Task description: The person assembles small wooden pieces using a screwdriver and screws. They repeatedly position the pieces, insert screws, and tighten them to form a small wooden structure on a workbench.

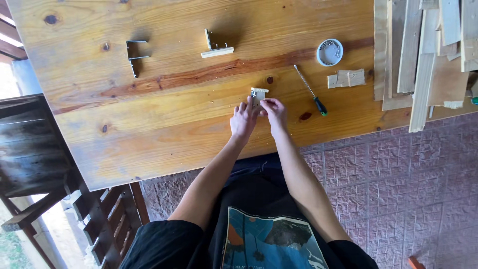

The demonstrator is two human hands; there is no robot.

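Here, both my hands meet at one small wooden block with a metal piece on it, which rests on the wooden table just in front of my fingertips. My left hand closes its fingers on the left side of the block, and my right hand pinches the right side, so the block sits between the two. To the right of my grip, quite near, lies a screwdriver with a dark handle, pointing away from me at an angle. Beyond it, further right, stands a round white container with small metal parts inside, and beside this some flat wooden pieces. Still more to the right, well apart, is a stack of wooden planks. Ahead of my grip and a little left stands a wooden piece with a bracket, and far left lies a bare metal bracket.
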